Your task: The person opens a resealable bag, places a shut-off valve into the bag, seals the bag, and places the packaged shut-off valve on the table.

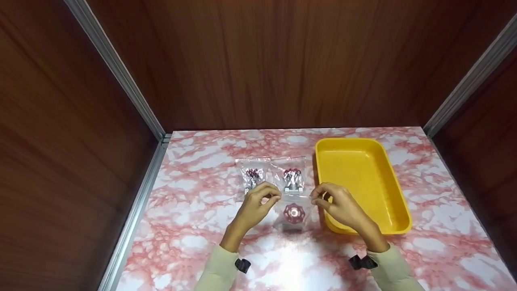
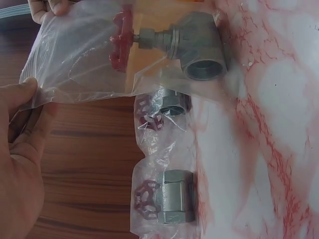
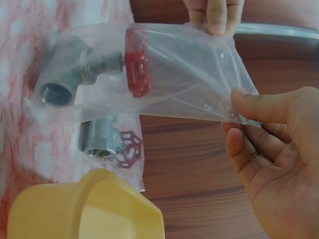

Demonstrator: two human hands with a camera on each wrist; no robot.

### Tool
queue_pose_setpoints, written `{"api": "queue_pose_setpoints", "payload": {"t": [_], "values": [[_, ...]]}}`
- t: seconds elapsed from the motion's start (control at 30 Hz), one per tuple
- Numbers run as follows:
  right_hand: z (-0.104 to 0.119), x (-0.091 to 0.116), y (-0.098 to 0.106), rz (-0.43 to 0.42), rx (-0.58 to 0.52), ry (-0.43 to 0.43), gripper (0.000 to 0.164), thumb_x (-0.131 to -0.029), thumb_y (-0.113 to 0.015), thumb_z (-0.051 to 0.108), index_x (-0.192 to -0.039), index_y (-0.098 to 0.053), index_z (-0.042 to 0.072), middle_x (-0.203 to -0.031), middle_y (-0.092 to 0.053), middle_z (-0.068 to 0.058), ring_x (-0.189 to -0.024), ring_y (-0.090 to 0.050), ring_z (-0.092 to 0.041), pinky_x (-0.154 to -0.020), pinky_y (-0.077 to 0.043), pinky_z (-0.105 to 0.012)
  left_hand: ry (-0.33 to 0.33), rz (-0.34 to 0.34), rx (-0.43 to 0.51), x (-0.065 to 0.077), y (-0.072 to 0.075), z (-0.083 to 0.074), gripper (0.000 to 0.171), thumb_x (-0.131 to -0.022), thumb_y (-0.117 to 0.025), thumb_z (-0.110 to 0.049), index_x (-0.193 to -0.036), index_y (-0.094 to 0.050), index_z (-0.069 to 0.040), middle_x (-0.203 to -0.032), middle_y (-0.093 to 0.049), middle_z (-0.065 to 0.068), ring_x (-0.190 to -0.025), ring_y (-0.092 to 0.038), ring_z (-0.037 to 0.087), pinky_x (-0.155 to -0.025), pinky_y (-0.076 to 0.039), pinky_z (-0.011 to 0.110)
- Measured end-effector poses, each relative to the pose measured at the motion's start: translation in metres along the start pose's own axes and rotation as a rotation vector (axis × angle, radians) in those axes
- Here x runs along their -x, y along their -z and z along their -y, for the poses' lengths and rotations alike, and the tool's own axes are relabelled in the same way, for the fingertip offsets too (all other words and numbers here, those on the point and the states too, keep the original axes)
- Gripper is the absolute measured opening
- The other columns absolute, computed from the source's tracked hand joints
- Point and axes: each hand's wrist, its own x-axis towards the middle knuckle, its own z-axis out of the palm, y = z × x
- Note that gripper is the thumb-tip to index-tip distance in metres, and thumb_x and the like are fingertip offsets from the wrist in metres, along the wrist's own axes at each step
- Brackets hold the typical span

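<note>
A clear zip bag (image 2: 82,59) is held upright by its top corners between the two hands. Inside sits a metal gate valve (image 2: 184,42) with a red handwheel (image 1: 294,213), its threaded pipe opening low in the bag. My left hand (image 1: 255,203) pinches one top corner between thumb and fingers. The opposite corner is pinched by my right hand (image 1: 342,204), as the right wrist view shows too. Just beyond, two more bagged valves with red handwheels lie side by side, the left bag (image 1: 253,173) partly behind my left hand and the right bag (image 1: 292,176) straight ahead.
A yellow tray (image 1: 361,178) stands on the right, its near left rim beside my right hand. The red-and-white marbled tabletop (image 1: 194,210) lies under everything. Dark wood panels (image 1: 278,64) with metal rails (image 1: 121,72) rise at the back and both sides.
</note>
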Motion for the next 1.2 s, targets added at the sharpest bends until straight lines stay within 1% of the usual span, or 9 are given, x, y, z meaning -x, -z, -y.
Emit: {"api": "queue_pose_setpoints", "payload": {"t": [0.1,0.3,0.5,0.57,0.73,0.87,0.97,1.07,1.2], "values": [[0.003,0.001,0.002,0.004,0.027,0.007,0.015,-0.092,-0.078,-0.002,-0.094,-0.073,0.012,-0.092,-0.074,-0.002,-0.083,-0.062,-0.009,-0.074,-0.055,-0.025,-0.007,0.005,0.003,0.0,0.0,0.0,0.012,-0.104,-0.071,-0.017,-0.102,-0.076,-0.006,-0.107,-0.072,0.003,-0.093,-0.068,0.013,-0.082,-0.061,0.026],[0.005,0.001,0.002,0.003,0.043,0.001,0.014,-0.092,-0.077,-0.001,-0.094,-0.074,0.012,-0.093,-0.072,0.0,-0.082,-0.058,-0.008,-0.069,-0.051,-0.022,-0.009,0.002,-0.013,0.001,0.0,0.001,0.01,-0.103,-0.072,-0.016,-0.103,-0.076,-0.007,-0.107,-0.072,0.002,-0.092,-0.069,0.013,-0.082,-0.061,0.027],[0.003,0.003,0.0,-0.012,0.03,-0.013,0.017,-0.092,-0.076,-0.003,-0.094,-0.074,0.013,-0.092,-0.071,0.003,-0.081,-0.057,-0.009,-0.069,-0.049,-0.022,0.081,-0.003,0.001,0.005,-0.001,0.005,0.025,-0.101,-0.074,-0.022,-0.12,-0.07,-0.007,-0.114,-0.072,0.005,-0.101,-0.07,0.019,-0.082,-0.063,0.038],[0.003,0.004,-0.001,-0.028,0.032,-0.006,0.019,-0.091,-0.076,-0.005,-0.094,-0.074,0.013,-0.092,-0.071,0.006,-0.08,-0.057,-0.008,-0.068,-0.05,-0.024,0.108,0.0,0.001,0.007,-0.001,0.008,0.025,-0.102,-0.073,-0.022,-0.122,-0.068,-0.008,-0.113,-0.072,0.006,-0.101,-0.071,0.02,-0.083,-0.063,0.041],[0.001,0.004,-0.002,-0.064,0.041,0.006,0.025,-0.089,-0.076,-0.009,-0.093,-0.072,0.015,-0.093,-0.072,0.006,-0.082,-0.058,-0.006,-0.068,-0.053,-0.028,0.142,-0.011,0.018,0.011,0.0,0.013,0.008,-0.103,-0.071,-0.013,-0.11,-0.07,-0.008,-0.103,-0.074,0.007,-0.097,-0.071,0.022,-0.085,-0.063,0.04],[0.001,0.003,-0.003,-0.063,0.062,0.022,0.019,-0.091,-0.078,-0.003,-0.097,-0.071,0.014,-0.099,-0.073,0.0,-0.085,-0.06,-0.008,-0.069,-0.052,-0.023,0.149,-0.031,0.047,0.011,0.001,0.013,0.006,-0.103,-0.071,-0.011,-0.104,-0.072,-0.005,-0.099,-0.074,0.007,-0.093,-0.071,0.024,-0.084,-0.063,0.036],[0.004,0.001,-0.005,-0.064,0.081,0.029,0.02,-0.09,-0.083,0.004,-0.104,-0.07,0.011,-0.113,-0.073,-0.002,-0.089,-0.061,-0.01,-0.072,-0.054,-0.024,0.151,-0.04,0.06,0.01,0.0,0.013,0.007,-0.103,-0.071,-0.012,-0.103,-0.072,-0.004,-0.098,-0.074,0.007,-0.092,-0.071,0.024,-0.084,-0.062,0.034],[0.01,-0.003,-0.008,-0.067,0.104,0.039,0.033,-0.086,-0.087,0.009,-0.115,-0.07,0.01,-0.123,-0.071,0.0,-0.095,-0.062,-0.012,-0.079,-0.058,-0.033,0.151,-0.046,0.057,0.011,-0.001,0.013,0.008,-0.103,-0.071,-0.013,-0.103,-0.072,-0.005,-0.098,-0.074,0.006,-0.092,-0.071,0.022,-0.084,-0.062,0.035],[0.022,-0.012,-0.016,-0.038,0.189,0.09,0.046,-0.086,-0.089,0.017,-0.127,-0.07,0.011,-0.129,-0.07,-0.001,-0.113,-0.064,-0.019,-0.099,-0.058,-0.046,0.143,-0.06,0.048,0.012,-0.003,0.014,0.008,-0.103,-0.071,-0.015,-0.102,-0.072,-0.007,-0.097,-0.074,0.005,-0.092,-0.07,0.018,-0.083,-0.062,0.035]]}}
